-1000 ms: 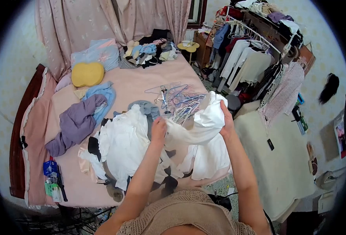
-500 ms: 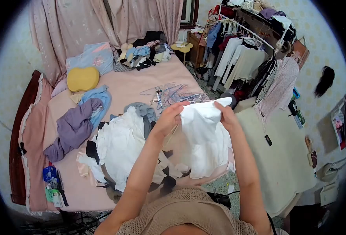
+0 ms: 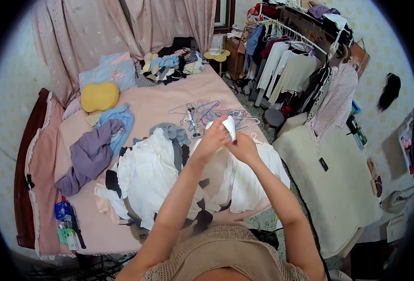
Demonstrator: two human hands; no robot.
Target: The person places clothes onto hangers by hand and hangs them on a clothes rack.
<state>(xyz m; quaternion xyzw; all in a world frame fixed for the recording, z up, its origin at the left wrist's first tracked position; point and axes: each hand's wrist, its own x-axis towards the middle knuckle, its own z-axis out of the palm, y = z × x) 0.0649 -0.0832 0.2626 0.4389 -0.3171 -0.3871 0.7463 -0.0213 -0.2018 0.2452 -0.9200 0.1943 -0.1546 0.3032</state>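
My left hand (image 3: 211, 140) and my right hand (image 3: 243, 149) are close together over the bed, both closed on a white garment (image 3: 229, 126). Only a small folded part of it shows above the fingers; the rest is hidden by my hands or cannot be told from the white behind. Below my right hand, another white garment (image 3: 256, 180) lies spread on the bed, with a light hanger (image 3: 258, 139) at its top. A tangle of hangers (image 3: 207, 112) lies just beyond my hands. A heap of white clothes (image 3: 146, 168) sits left of my left forearm.
The pink-covered bed (image 3: 169, 96) bears a purple garment (image 3: 92, 150), a yellow cushion (image 3: 99, 97) and a clothes pile (image 3: 174, 63) at the back. A loaded clothes rack (image 3: 291, 35), a round stool (image 3: 273, 118) and a pale covered surface (image 3: 328, 201) stand to the right.
My hands have come together, the right one moving left and down. The white garment, held out and hanging before, is now gathered small between them. The spread garment with its hanger has come into view.
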